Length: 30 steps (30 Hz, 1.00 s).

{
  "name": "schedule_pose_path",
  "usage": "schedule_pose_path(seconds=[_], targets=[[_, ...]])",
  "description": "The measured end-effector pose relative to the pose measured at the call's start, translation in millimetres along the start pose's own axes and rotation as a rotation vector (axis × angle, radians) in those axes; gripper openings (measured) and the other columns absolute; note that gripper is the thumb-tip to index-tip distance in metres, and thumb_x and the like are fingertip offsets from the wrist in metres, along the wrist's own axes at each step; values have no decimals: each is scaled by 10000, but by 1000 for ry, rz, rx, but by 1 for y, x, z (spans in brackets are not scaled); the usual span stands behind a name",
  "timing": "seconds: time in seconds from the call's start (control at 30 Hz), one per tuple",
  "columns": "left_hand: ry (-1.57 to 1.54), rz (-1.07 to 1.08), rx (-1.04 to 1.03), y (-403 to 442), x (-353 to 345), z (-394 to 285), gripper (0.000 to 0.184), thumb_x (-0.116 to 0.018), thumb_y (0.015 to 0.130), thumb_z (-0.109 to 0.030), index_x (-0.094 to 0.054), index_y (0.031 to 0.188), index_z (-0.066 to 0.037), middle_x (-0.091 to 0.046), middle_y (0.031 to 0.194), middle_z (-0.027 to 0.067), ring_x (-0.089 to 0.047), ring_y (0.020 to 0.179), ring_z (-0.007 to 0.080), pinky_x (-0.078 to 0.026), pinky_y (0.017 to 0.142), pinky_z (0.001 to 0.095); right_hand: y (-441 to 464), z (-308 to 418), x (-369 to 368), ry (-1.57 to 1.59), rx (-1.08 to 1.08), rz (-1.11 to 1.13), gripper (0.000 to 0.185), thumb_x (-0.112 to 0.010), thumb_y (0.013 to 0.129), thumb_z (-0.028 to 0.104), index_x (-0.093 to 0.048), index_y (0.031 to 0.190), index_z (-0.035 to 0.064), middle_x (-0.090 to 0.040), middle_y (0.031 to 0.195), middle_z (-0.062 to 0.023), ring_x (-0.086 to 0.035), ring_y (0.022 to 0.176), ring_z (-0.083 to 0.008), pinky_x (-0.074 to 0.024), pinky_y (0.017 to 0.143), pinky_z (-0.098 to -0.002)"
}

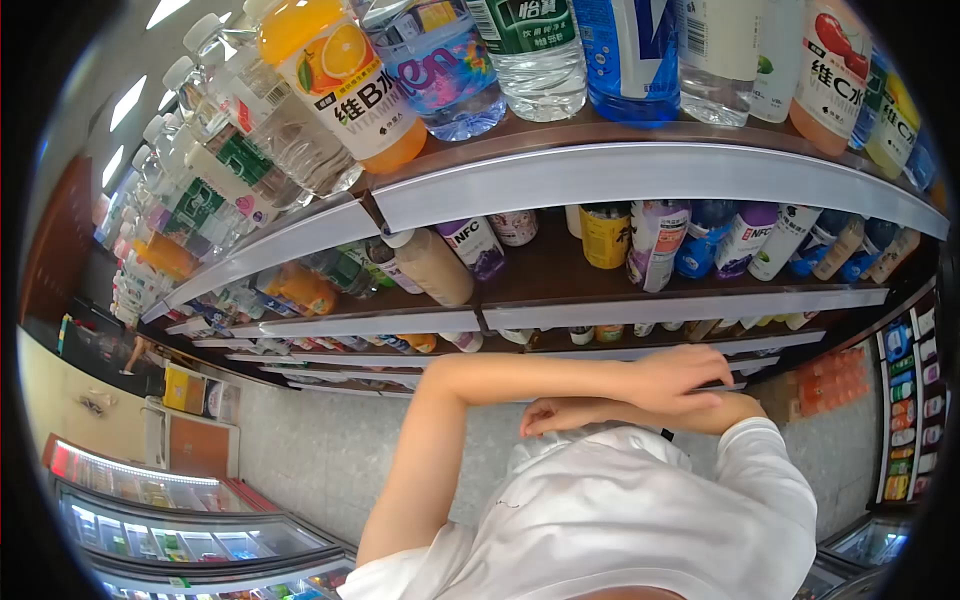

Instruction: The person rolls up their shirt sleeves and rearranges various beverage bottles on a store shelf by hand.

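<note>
Both arms are folded across the front of my white shirt [620,500]. My left hand [685,378] lies over my right arm near the elbow, its fingers stretched out and holding nothing. Beneath the left forearm, my right hand [548,415] pokes out with loosely curled fingers; no object shows in it. Neither hand touches the shelves. Beyond them, the upper shelf carries an orange vitamin drink bottle [345,85], a green-labelled water bottle [530,60] and a blue bottle [630,60]. A beige drink bottle [430,265] stands one shelf lower.
Several shelf levels with pale front strips [660,180] curve across the view. Glass-topped freezers [190,535] stand at lower left, near a white-and-brown cabinet [190,440]. Red packaged goods [832,382] sit on the right by a stocked rack [905,400]. Grey floor [300,440] lies between.
</note>
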<state>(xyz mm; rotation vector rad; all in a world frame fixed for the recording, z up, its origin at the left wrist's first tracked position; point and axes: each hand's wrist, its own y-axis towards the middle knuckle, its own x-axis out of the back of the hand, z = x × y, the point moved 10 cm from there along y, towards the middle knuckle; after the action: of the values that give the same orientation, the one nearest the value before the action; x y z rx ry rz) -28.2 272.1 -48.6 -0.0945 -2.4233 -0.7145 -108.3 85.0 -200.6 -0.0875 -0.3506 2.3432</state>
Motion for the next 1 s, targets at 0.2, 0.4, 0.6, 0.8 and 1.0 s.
schedule_pose_path(seconds=[0.2, 0.4, 0.6, 0.8, 1.0], targets=[[-150, 240, -48, 44, -88, -20, 397, -490, 946, -361, -542, 1153, -27, -574, 1122, 148, -528, 1064, 333, -411, 922, 431, -9, -51, 19, 1, -67, -111, 286, -626, 902, 300, -681, 1014, 42, -661, 874, -13, -566, 793, -76, -447, 670, -233], [-258, 394, -9, 70, -129, -38, 472, -414, 967, -427, -643, 1028, -19, -652, 992, 183, -591, 950, 352, -443, 875, 444, -12, -99, 23, 29, -147, -154, 279, -626, 901, 294, -680, 1007, 41, -659, 863, -14, -566, 776, -79, -448, 657, -234], [-446, 453, 94, 88, -122, -69, 441, -505, 927, -427, -705, 887, -35, -691, 918, 171, -644, 909, 305, -490, 819, 384, -11, -132, 36, 18, -212, -172, 272, -627, 899, 288, -680, 1000, 40, -658, 852, -15, -566, 759, -82, -449, 644, -236], [-594, 52, 20, 85, -55, -109, 75, -671, 769, -105, -653, 797, -39, -689, 819, 81, -655, 844, 236, -504, 711, 357, -4, -161, 43, 42, -249, -207, 265, -628, 897, 281, -680, 992, 40, -657, 841, -16, -566, 742, -84, -450, 632, -237], [-297, -406, -543, 27, 7, -220, 93, -686, 746, -114, -614, 783, -68, -606, 746, 52, -591, 768, 264, -472, 580, 382, -24, -185, 56, 57, -305, -239, 258, -629, 895, 275, -679, 985, 39, -655, 830, -17, -566, 724, -87, -451, 619, -238]])
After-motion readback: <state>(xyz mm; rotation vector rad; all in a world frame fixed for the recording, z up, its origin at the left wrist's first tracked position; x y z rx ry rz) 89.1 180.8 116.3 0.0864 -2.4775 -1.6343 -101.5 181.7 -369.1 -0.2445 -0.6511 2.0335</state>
